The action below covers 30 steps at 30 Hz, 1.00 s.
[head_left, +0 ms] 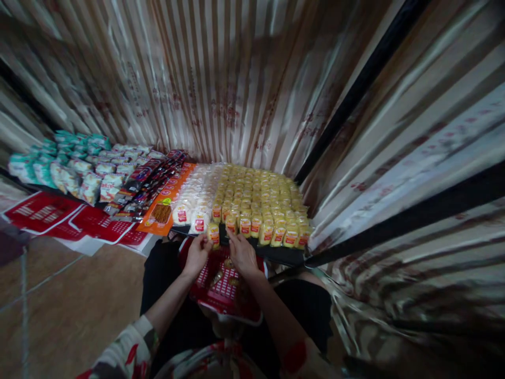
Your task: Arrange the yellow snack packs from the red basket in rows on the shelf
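Yellow packet [213, 236], right of the orange bag [161, 213], is pinched in the left hand's [196, 256] nearly closed fingers. The right hand [242, 255] is half-open; any hold cannot be told.

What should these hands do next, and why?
Perhaps the left hand should nudge the yellow pack beside it back a little: that one seems to stand nearer the person than the neighbouring packs to its right.

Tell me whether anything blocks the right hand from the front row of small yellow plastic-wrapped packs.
Nothing visible stands between the right hand and the yellow packs directly ahead; the left hand is off to one side.
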Available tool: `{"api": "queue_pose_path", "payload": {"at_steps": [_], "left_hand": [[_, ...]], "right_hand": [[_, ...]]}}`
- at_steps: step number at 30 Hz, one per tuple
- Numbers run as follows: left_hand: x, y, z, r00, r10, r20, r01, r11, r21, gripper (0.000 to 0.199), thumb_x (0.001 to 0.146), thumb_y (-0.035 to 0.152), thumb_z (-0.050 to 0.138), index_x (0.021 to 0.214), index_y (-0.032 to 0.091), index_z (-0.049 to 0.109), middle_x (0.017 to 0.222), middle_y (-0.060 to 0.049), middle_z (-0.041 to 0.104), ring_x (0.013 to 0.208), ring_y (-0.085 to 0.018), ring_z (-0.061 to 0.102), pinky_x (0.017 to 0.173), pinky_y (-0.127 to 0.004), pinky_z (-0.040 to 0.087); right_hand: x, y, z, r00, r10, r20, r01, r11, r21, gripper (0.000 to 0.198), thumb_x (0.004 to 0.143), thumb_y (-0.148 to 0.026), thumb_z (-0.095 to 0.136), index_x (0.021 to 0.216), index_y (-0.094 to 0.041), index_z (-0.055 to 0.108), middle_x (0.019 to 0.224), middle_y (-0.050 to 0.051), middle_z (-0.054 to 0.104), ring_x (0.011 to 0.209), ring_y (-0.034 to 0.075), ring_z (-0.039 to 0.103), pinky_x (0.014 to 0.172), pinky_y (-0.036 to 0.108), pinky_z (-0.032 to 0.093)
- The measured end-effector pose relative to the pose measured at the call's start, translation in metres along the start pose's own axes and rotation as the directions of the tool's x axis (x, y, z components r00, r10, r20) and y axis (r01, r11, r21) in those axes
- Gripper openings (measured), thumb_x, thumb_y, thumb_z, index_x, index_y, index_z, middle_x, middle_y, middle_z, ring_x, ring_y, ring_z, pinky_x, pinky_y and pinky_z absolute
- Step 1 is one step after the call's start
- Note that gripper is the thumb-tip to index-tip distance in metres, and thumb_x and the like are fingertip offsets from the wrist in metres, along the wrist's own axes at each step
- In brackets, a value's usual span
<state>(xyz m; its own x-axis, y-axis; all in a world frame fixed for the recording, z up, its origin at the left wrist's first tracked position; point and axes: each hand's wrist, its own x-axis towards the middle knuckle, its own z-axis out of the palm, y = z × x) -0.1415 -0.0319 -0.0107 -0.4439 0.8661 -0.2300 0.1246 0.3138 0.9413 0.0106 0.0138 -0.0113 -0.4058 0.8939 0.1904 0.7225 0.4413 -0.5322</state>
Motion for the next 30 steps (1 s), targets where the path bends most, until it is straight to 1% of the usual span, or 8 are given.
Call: {"api": "queue_pose_path", "payload": {"at_steps": [4, 8, 11, 14, 16, 20, 26, 30], "left_hand": [[0.009, 0.007, 0.01, 0.999, 0.02, -0.043, -0.017, 0.998, 0.063, 0.029, 0.077, 0.026, 0.059, 0.105, 0.017, 0.061, 0.097, -0.006, 0.066, 0.095, -0.021, 0.059, 0.084, -0.029, 0.046], [0.018, 0.018, 0.017, 0.995, 0.084, -0.047, -0.072, 0.972, 0.225, 0.029, 0.081, 0.024, 0.053, 0.109, 0.017, 0.059, 0.103, -0.008, 0.064, 0.098, -0.021, 0.058, 0.088, -0.032, 0.044], [0.023, 0.029, 0.022, 0.992, 0.104, -0.069, -0.077, 0.947, 0.312, 0.031, 0.082, 0.021, 0.053, 0.111, 0.014, 0.058, 0.113, -0.011, 0.061, 0.105, -0.022, 0.056, 0.093, -0.032, 0.041], [0.025, 0.038, 0.026, 0.994, 0.097, -0.056, -0.07, 0.929, 0.364, 0.034, 0.082, 0.019, 0.052, 0.115, 0.013, 0.055, 0.121, -0.012, 0.057, 0.114, -0.023, 0.051, 0.098, -0.032, 0.037], [0.026, 0.041, 0.029, 0.994, 0.095, -0.05, -0.07, 0.927, 0.368, 0.038, 0.083, 0.019, 0.05, 0.12, 0.013, 0.052, 0.121, -0.012, 0.058, 0.114, -0.022, 0.052, 0.098, -0.031, 0.037], [0.027, 0.041, 0.033, 0.995, 0.09, -0.05, -0.064, 0.921, 0.385, 0.04, 0.085, 0.02, 0.047, 0.125, 0.013, 0.046, 0.111, -0.012, 0.063, 0.102, -0.021, 0.058, 0.09, -0.03, 0.042], [0.027, 0.033, 0.037, 0.974, 0.227, 0.005, -0.204, 0.868, 0.453, 0.032, 0.088, 0.02, 0.04, 0.118, 0.013, 0.048, 0.112, -0.013, 0.06, 0.102, -0.022, 0.057, 0.09, -0.031, 0.042], [0.027, 0.027, 0.043, 0.936, 0.35, -0.018, -0.291, 0.804, 0.519, 0.031, 0.085, 0.015, 0.039, 0.114, 0.011, 0.049, 0.112, -0.016, 0.056, 0.105, -0.023, 0.054, 0.093, -0.037, 0.043]], "right_hand": [[0.002, 0.007, 0.003, 1.0, -0.003, -0.014, 0.002, 1.0, -0.031, 0.047, 0.089, -0.021, 0.034, 0.134, -0.026, 0.044, 0.087, 0.007, 0.06, 0.075, 0.017, 0.057, 0.071, 0.025, 0.047], [-0.001, 0.016, 0.009, 0.999, -0.029, -0.04, 0.029, 0.999, -0.017, 0.047, 0.089, -0.021, 0.032, 0.134, -0.023, 0.044, 0.087, 0.007, 0.06, 0.078, 0.017, 0.057, 0.074, 0.026, 0.048], [-0.002, 0.02, 0.013, 0.997, -0.032, -0.074, 0.032, 0.999, -0.005, 0.046, 0.089, -0.023, 0.032, 0.133, -0.022, 0.045, 0.088, 0.008, 0.061, 0.08, 0.018, 0.057, 0.074, 0.026, 0.048], [-0.002, 0.02, 0.015, 0.995, -0.024, -0.102, 0.027, 0.999, 0.027, 0.046, 0.089, -0.022, 0.033, 0.133, -0.024, 0.046, 0.091, 0.007, 0.062, 0.083, 0.017, 0.058, 0.076, 0.025, 0.047], [-0.002, 0.019, 0.014, 0.994, -0.021, -0.106, 0.026, 0.999, 0.045, 0.046, 0.089, -0.022, 0.032, 0.133, -0.024, 0.046, 0.091, 0.007, 0.062, 0.085, 0.017, 0.058, 0.077, 0.024, 0.047], [-0.002, 0.019, 0.015, 0.995, -0.007, -0.098, 0.011, 0.999, 0.042, 0.045, 0.089, -0.023, 0.032, 0.131, -0.022, 0.049, 0.089, 0.008, 0.062, 0.083, 0.018, 0.058, 0.075, 0.026, 0.048], [-0.002, 0.021, 0.019, 0.99, -0.018, -0.143, 0.021, 1.0, 0.017, 0.044, 0.089, -0.021, 0.033, 0.129, -0.021, 0.051, 0.091, 0.008, 0.063, 0.083, 0.017, 0.059, 0.076, 0.025, 0.048], [-0.003, 0.023, 0.023, 0.975, -0.064, -0.212, 0.066, 0.998, 0.002, 0.044, 0.088, -0.02, 0.035, 0.129, -0.02, 0.051, 0.092, 0.008, 0.064, 0.083, 0.016, 0.059, 0.076, 0.024, 0.048]]}}
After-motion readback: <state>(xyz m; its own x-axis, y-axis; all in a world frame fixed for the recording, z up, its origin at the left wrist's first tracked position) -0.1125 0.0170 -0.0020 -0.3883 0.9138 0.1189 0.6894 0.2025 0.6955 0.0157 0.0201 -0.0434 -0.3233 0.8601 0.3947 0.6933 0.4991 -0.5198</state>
